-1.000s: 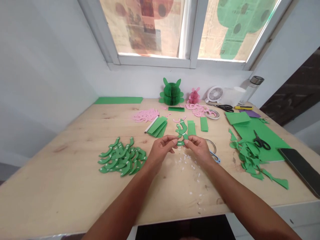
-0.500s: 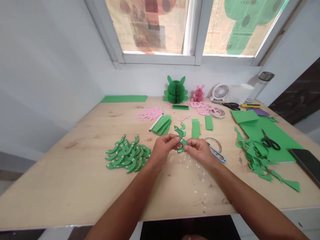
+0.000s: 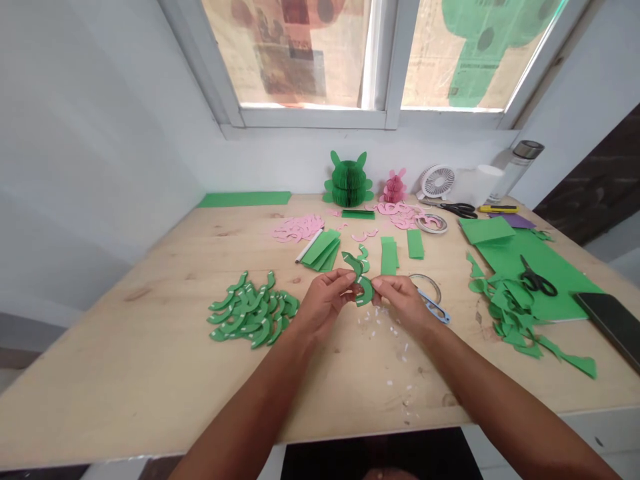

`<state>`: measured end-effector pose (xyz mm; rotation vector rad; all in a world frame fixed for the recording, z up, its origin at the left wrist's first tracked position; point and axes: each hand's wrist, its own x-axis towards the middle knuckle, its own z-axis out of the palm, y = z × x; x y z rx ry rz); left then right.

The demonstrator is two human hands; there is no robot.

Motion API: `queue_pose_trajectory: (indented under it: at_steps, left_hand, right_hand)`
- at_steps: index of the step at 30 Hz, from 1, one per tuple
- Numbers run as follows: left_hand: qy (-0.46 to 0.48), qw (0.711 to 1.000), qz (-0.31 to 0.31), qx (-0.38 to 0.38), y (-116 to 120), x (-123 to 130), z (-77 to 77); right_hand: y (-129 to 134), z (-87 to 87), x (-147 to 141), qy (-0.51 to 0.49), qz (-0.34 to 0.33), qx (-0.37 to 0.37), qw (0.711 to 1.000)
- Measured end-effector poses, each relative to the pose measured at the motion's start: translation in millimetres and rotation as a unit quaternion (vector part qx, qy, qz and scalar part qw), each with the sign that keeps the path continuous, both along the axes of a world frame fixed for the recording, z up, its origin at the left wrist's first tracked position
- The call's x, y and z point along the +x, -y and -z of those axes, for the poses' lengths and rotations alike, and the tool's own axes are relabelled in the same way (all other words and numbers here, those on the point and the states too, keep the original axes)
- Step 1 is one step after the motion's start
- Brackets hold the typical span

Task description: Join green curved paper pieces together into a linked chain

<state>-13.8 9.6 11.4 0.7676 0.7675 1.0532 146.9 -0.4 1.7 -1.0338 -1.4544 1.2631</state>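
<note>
Left hand (image 3: 324, 301) and right hand (image 3: 404, 301) pinched a curved green paper piece (image 3: 365, 292), fingers nearly closed on it, held above the table, right of the pile of green cut-outs (image 3: 253, 312).

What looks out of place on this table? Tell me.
Small white scraps lie scattered on the wooden table below the left hand and right hand, which pinch a green paper piece. The scraps look like loose litter, unlike the curved green pieces gathered in one pile further left.
</note>
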Motion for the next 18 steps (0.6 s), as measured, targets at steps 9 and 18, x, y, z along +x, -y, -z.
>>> queue_pose_trajectory:
  at_steps: [9, 18]
  left_hand:
    - [0.050, 0.997, 0.050, 0.016, 1.0, 0.6, -1.0]
    - [0.001, 0.999, 0.029, 0.041, 0.3, 3.0, -1.4]
  right_hand:
    - [3.7, -3.8, -0.2, -0.122, -0.080, -0.061, 0.987]
    - [3.5, -1.6, -1.1, -0.146, -0.073, -0.093, 0.982]
